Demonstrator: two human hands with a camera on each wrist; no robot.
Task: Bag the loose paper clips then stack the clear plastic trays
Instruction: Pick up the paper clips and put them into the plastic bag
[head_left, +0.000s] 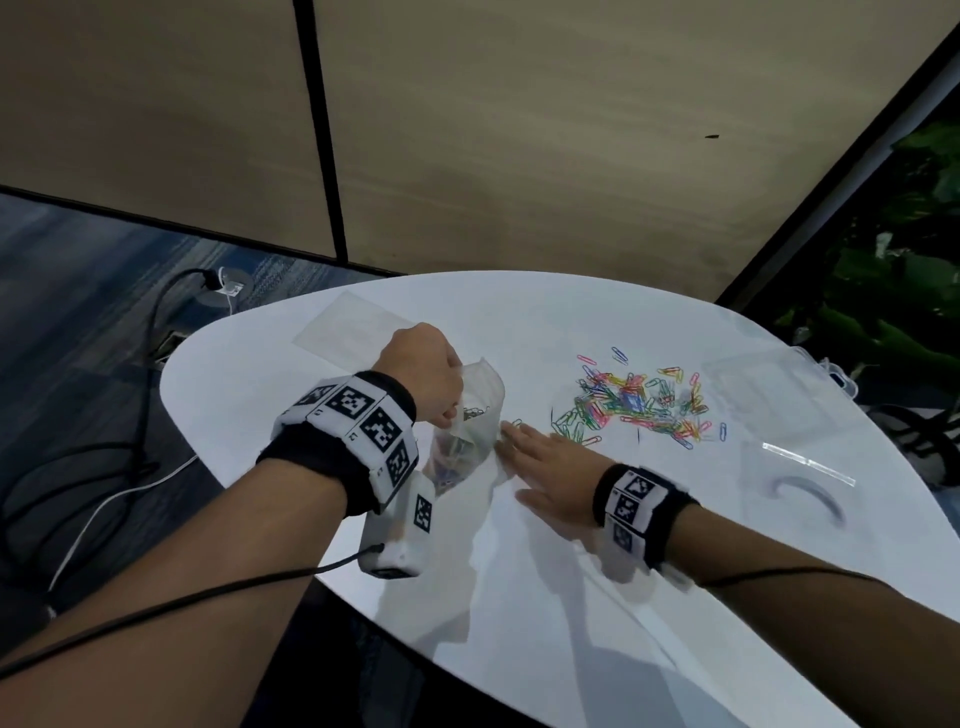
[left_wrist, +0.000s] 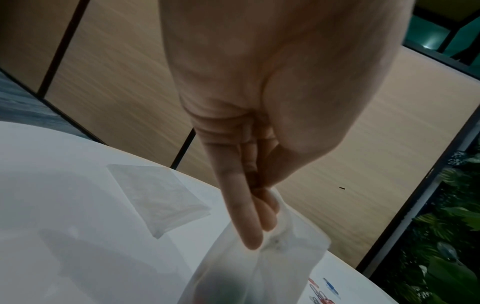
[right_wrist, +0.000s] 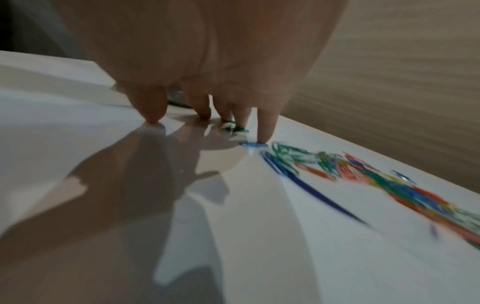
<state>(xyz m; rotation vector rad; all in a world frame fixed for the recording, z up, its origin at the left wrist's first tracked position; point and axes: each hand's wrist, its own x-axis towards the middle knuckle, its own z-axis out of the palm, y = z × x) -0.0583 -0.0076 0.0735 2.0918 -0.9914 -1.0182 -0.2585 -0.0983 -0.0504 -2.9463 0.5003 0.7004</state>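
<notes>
My left hand (head_left: 431, 374) pinches the top edge of a clear plastic bag (head_left: 470, 426) and holds it upright on the white table (head_left: 519, 571); several clips lie inside it. The left wrist view shows my fingers (left_wrist: 249, 216) clamped on the bag's rim (left_wrist: 285, 242). My right hand (head_left: 545, 462) lies flat on the table beside the bag, fingers straight, fingertips (right_wrist: 265, 131) touching a few clips. A pile of coloured paper clips (head_left: 639, 405) spreads to its right. Clear plastic trays (head_left: 769, 395) sit at the right edge, with another (head_left: 800, 478) nearer me.
An empty flat clear bag (head_left: 348, 325) lies at the table's far left. Wood wall panels stand behind the table, green plants to the right. Cables run over the carpet on the left, below the table edge.
</notes>
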